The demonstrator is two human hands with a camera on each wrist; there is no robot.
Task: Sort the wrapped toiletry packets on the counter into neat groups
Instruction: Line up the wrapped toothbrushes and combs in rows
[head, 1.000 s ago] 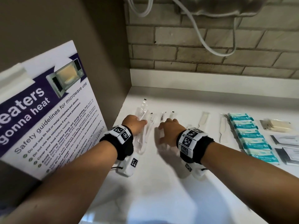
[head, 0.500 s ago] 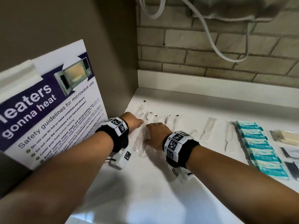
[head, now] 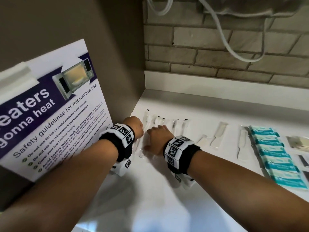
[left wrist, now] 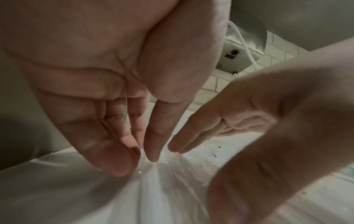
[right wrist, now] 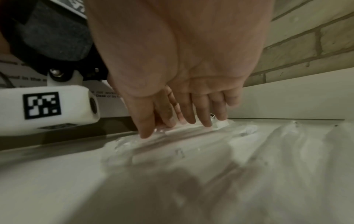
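Observation:
A bunch of long clear-wrapped packets (head: 174,127) with black tips lies at the counter's back left corner. My left hand (head: 139,129) is at the bunch's left side, by the side wall. In the left wrist view its straight fingers (left wrist: 122,157) and thumb touch the clear wrap (left wrist: 159,181). My right hand (head: 155,133) lies over the middle of the bunch. In the right wrist view its straight fingertips (right wrist: 206,122) press down on the packets (right wrist: 191,136). Neither hand curls round anything.
Two clear-wrapped combs (head: 219,136) lie to the right, then a column of teal packets (head: 274,154), then beige (head: 299,143) and dark packets at the frame edge. A microwave safety poster (head: 50,114) hangs on the left wall. A white cable (head: 225,41) hangs on the brick wall.
My right hand has slid left across the clear packets until it is close beside my left hand. The packets look drawn closer together. My left hand has stayed by the side wall.

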